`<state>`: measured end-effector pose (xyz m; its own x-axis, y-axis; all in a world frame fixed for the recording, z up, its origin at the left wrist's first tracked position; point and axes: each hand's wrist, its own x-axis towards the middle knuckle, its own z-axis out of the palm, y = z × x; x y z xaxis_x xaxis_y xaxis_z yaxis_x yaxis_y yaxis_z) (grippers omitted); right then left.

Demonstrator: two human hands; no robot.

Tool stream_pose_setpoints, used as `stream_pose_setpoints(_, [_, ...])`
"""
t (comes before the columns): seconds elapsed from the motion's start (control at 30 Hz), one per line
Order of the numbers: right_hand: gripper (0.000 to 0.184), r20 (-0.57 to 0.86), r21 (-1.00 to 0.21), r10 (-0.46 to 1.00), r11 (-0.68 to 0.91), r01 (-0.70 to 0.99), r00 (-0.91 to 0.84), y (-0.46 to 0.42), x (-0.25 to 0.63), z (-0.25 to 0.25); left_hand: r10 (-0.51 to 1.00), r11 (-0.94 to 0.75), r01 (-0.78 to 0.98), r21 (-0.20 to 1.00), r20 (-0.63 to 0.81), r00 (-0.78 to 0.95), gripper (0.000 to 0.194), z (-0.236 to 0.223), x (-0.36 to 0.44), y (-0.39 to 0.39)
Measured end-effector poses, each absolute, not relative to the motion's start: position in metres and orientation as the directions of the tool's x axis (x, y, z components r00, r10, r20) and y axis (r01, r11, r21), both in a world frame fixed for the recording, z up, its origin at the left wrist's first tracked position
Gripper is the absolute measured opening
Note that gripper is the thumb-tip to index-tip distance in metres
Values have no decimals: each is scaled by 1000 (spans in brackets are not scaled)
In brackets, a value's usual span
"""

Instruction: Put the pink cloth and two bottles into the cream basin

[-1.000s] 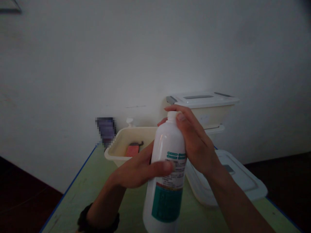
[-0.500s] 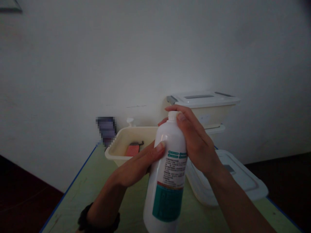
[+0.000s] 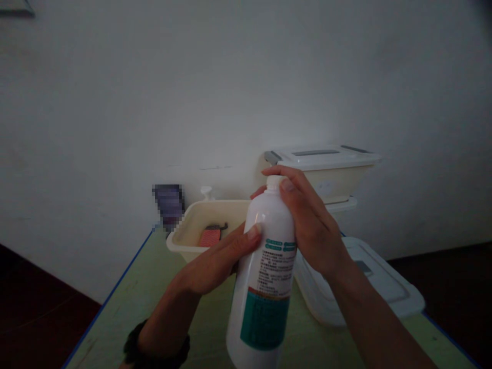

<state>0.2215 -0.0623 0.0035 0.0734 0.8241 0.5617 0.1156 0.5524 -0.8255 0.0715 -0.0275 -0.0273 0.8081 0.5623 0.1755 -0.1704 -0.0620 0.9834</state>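
Observation:
A white plastic bottle [image 3: 265, 266] with a green and white printed label stands nearly upright, leaning slightly right at the top, close in front of me. My left hand [image 3: 219, 261] is wrapped round its left side, thumb on the front; the other fingers are hidden behind it. At the neck, my right hand [image 3: 311, 220] grips the white screw cap [image 3: 275, 181] between thumb and fingers. The cap sits on the bottle. Behind my left hand is a cream basin [image 3: 179, 246] with a pink and dark sponge-like pad [image 3: 210, 237] in it.
A white lid [image 3: 400, 297] lies flat on the green table [image 3: 126, 307] at right. Behind it stands a lidded cream storage box [image 3: 338, 179] by the wall. A small white object [image 3: 206, 192] shows behind the basin; a blurred dark item [image 3: 169, 205] is at left.

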Motion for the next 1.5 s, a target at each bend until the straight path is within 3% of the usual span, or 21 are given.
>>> stream_pose_setpoints(1.5, [23,576,-816,815,571,83,58,-60,221,1,559,7,-219,976,178,810,57,-30,72,-27])
